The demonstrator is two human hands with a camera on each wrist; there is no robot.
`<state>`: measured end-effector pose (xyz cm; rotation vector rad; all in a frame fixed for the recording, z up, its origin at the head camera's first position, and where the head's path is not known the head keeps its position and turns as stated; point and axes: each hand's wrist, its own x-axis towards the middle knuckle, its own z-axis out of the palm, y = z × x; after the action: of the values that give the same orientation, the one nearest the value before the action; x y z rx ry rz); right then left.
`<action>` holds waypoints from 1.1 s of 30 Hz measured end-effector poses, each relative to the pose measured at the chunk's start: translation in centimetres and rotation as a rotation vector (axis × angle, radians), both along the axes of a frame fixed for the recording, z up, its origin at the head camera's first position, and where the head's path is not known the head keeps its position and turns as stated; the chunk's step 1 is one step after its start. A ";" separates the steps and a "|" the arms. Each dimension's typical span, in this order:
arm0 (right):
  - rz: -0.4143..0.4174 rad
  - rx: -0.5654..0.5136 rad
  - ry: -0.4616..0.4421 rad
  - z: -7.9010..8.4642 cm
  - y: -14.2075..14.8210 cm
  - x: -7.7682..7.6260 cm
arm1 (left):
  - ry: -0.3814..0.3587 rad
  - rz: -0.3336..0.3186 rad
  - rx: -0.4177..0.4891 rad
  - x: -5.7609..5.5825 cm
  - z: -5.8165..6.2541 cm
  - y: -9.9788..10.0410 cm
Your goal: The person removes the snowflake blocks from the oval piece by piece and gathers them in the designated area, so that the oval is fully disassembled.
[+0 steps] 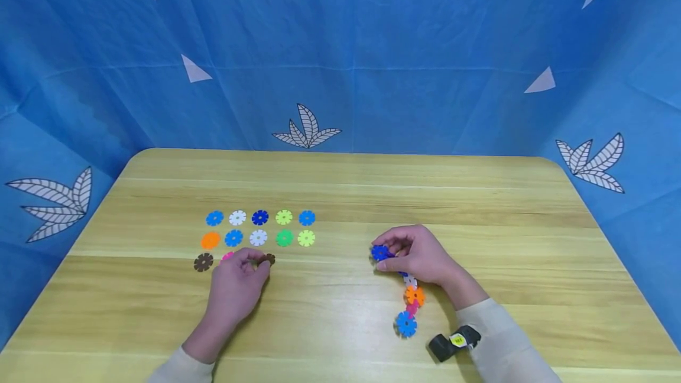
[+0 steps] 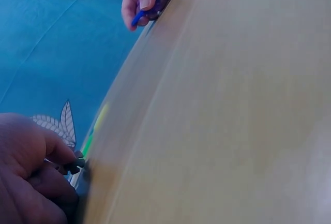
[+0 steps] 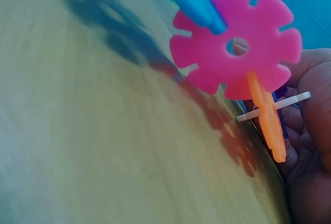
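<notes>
My left hand [image 1: 237, 286] pinches a brown notched disc [image 1: 271, 259] between thumb and forefinger; in the left wrist view the disc [image 2: 76, 165] looks dark at the fingertips. Out to the right, my right hand [image 1: 418, 255] grips the far end of a chain of interlocked notched discs by a dark blue disc [image 1: 380, 252]. From that hand the chain runs toward me through a white disc [image 1: 409, 281], an orange disc [image 1: 415, 296], a pink disc [image 3: 235, 40] and a light blue disc [image 1: 407, 324]. The fingers partly hide the links nearest them.
Loose discs lie in rows at the left, among them a green disc [image 1: 284, 238], an orange disc [image 1: 210, 240] and another brown disc [image 1: 203, 262]. A pink disc [image 1: 227, 256] is partly covered by my left hand. A black strap-like object [image 1: 447, 344] lies by the right sleeve.
</notes>
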<state>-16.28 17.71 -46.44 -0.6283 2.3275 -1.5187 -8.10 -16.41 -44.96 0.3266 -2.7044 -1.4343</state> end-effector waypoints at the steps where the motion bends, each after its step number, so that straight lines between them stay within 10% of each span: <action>1: 0.001 0.003 0.002 0.0 0.0 0.0 | -0.001 0.005 -0.008 0.0 0.0 -0.2; 33: 0.009 -0.011 0.013 0.0 0.0 -0.1 | -0.032 0.017 -0.115 0.0 0.5 -1.5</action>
<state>-16.35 17.75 -46.48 -0.6529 2.3242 -1.5295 -8.15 -17.90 -44.51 0.3678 -2.7877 -1.2732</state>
